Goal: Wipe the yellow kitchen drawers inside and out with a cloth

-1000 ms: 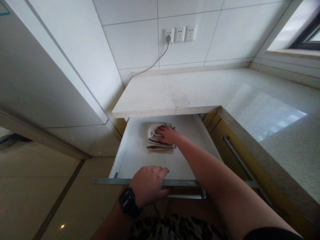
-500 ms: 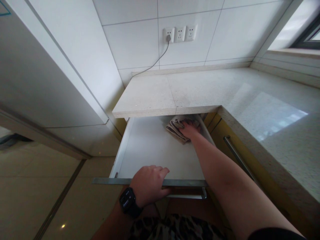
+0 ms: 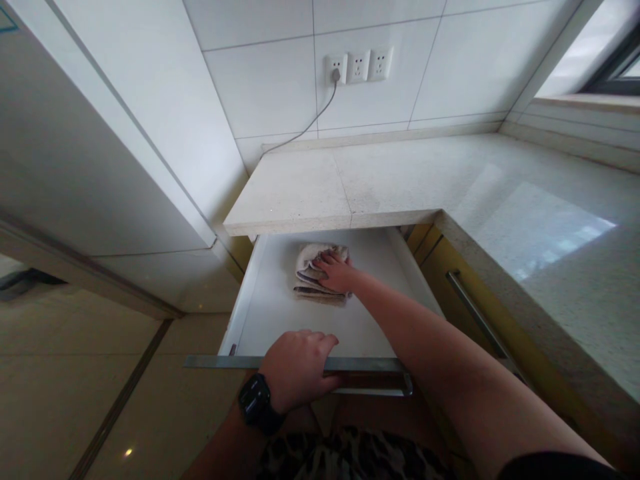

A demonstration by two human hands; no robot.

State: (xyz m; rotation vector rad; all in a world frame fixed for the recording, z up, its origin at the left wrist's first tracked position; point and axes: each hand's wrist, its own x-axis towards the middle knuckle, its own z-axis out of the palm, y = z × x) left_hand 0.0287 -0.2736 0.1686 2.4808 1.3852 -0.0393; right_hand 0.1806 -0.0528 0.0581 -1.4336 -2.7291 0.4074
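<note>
A white drawer (image 3: 273, 317) stands pulled out under the stone countertop (image 3: 380, 180). My right hand (image 3: 336, 273) reaches into it and presses down on a folded beige cloth (image 3: 309, 265) lying on the drawer bottom, left of the middle and towards the back. Its fingers rest curled over the cloth's right part. My left hand (image 3: 297, 367), with a black watch (image 3: 256, 405) on the wrist, is closed over the drawer's metal front edge (image 3: 215, 362).
A yellow cabinet front with a long bar handle (image 3: 475, 313) is to the right of the drawer. Three wall sockets (image 3: 358, 65) sit above the counter, with a cable (image 3: 310, 123) plugged into the left one. A white cabinet side and tiled floor (image 3: 75, 373) lie to the left.
My right hand slid the cloth from the drawer's middle to its back right corner, then back to left of the middle. My left hand stayed on the drawer front.
</note>
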